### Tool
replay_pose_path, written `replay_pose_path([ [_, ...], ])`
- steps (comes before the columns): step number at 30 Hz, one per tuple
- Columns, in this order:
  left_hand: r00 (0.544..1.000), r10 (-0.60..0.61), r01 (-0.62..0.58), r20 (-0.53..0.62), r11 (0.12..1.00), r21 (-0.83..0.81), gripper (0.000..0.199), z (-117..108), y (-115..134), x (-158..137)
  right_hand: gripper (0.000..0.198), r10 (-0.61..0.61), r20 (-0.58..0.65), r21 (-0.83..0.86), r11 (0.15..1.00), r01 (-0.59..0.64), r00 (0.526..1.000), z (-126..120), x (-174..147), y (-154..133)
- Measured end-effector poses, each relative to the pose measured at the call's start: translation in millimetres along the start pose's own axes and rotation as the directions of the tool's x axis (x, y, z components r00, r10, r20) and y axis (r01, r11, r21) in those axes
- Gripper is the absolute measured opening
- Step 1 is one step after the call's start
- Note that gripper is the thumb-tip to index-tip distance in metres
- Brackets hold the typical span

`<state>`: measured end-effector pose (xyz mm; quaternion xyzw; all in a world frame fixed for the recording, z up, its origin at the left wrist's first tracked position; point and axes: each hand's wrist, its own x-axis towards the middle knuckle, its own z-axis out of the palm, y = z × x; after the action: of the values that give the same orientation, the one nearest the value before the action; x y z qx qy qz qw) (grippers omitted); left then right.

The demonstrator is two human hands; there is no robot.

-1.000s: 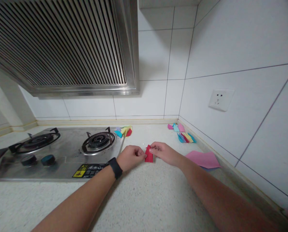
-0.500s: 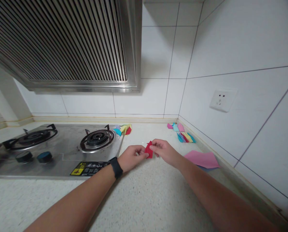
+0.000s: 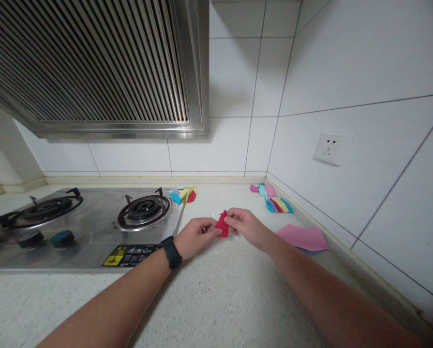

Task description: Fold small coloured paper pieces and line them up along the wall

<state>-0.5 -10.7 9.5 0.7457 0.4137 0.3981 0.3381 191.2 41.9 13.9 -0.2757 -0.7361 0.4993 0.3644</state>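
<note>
Between my two hands is a small piece of folded red paper (image 3: 222, 226), narrow toward its top. My left hand (image 3: 201, 236), with a black watch on the wrist, pinches its lower left side between thumb and fingers. The thumb and fingers of my right hand (image 3: 244, 225) close on its upper right part. Both hands are just above or against the speckled countertop (image 3: 216, 290); I cannot tell whether the paper touches it. My fingers cover parts of its edges.
A gas stove (image 3: 93, 241) lies to the left under a range hood (image 3: 111, 72). Folded coloured papers (image 3: 186, 194) sit by its right corner. More folded papers (image 3: 278, 205) lie near the right wall, behind pink paper sheets (image 3: 303, 237). A socket (image 3: 334, 148) is on that wall.
The whole view has shifted slightly. My hands keep hold of the red paper, which shows a little wider at its base now.
</note>
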Motion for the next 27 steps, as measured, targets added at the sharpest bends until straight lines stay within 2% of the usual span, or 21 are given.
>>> replay_pose_path([
  [6, 1.0, -0.01, 0.011, -0.01, 0.999, 0.04, 0.03, 0.0, -3.3, 0.4, 0.03, 0.011, 0.021, 0.04, 0.999, -0.012, 1.0, 1.7, -0.5, 0.3],
  [15, 1.0, 0.007, -0.01, 0.03, 0.995, 0.098, 0.026, 0.1, 1.1, -2.2, 0.026, -0.005, 0.019, 0.016, 1.0, 0.005, 1.0, 3.5, -2.2, -3.1],
  [22, 0.998, -0.008, -0.001, 0.063, 0.99, 0.143, 0.031, 1.4, 2.5, -2.5, 0.024, -0.013, 0.004, -0.021, 1.0, 0.013, 1.0, 3.1, -3.2, -6.2],
  [27, 0.998, -0.002, -0.009, 0.064, 0.986, 0.168, 0.029, 0.5, 1.0, -1.2, 0.026, 0.003, 0.046, -0.004, 1.0, -0.003, 0.999, 2.6, -3.4, -4.9],
])
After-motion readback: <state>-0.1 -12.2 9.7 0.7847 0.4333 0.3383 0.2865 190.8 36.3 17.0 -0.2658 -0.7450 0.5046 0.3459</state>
